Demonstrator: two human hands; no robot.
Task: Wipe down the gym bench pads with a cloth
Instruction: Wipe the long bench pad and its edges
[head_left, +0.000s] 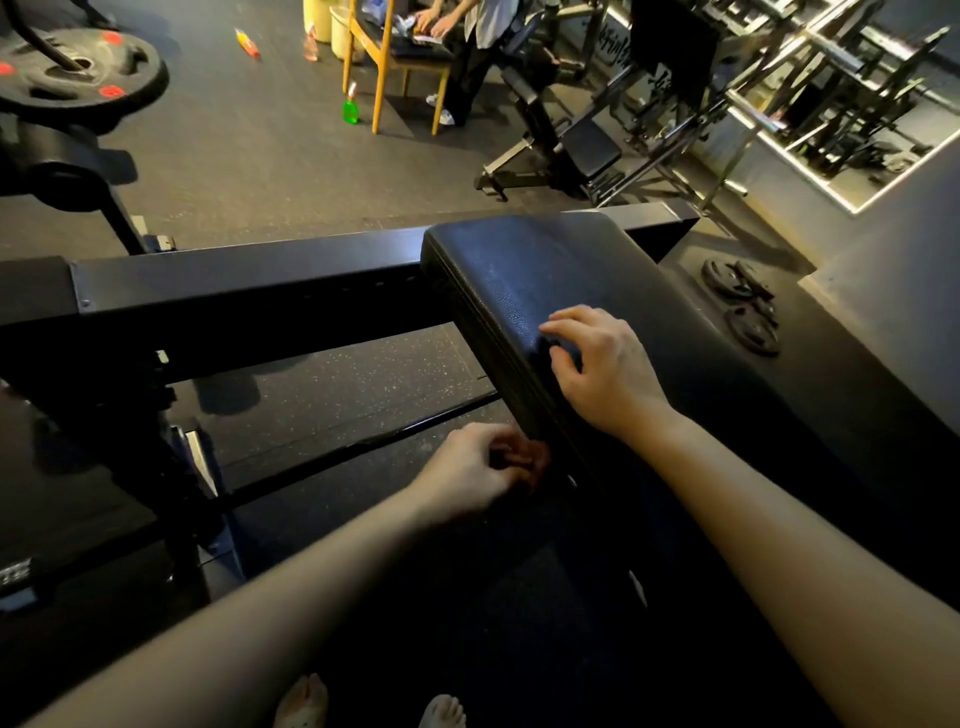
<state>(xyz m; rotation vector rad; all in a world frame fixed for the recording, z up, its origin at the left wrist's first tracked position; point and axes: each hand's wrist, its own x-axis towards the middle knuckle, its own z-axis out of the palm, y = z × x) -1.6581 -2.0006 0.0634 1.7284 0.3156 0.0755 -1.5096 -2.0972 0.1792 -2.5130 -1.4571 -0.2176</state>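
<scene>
Bench pad (571, 270), black and grained, is lying across the middle of the view, meeting the steel frame beam (249, 291) at its far end. The left hand (475, 470) is gripping a bunched reddish-brown cloth (527, 460) and pressing it against the pad's near side edge, just below the top face. The right hand (605, 366) is resting on the top face close to that edge, fingers loosely bent with the tips touching the cover and grasping nothing. It appears to be bracing.

Assessment: the side edge is the part being worked. The dim light is giving no clear wipe trail on the top face, so progress cannot be told.

Recommendations: the cloth is bunched small and is presenting little surface. Spreading it flatter over the fingers would cover more of the edge with each pass. Strokes are best run along the seam toward the far corner, firm and overlapping, before turning to the top face. The bracing hand will need lifting clear when that face is wiped, or a patch beneath it will be missed.

Also noted: a green spray bottle (350, 110) is standing on the floor beside a wooden chair (382, 78), well apart from the work. Weight plates (743, 306) are lying on the floor beyond the pad.
</scene>
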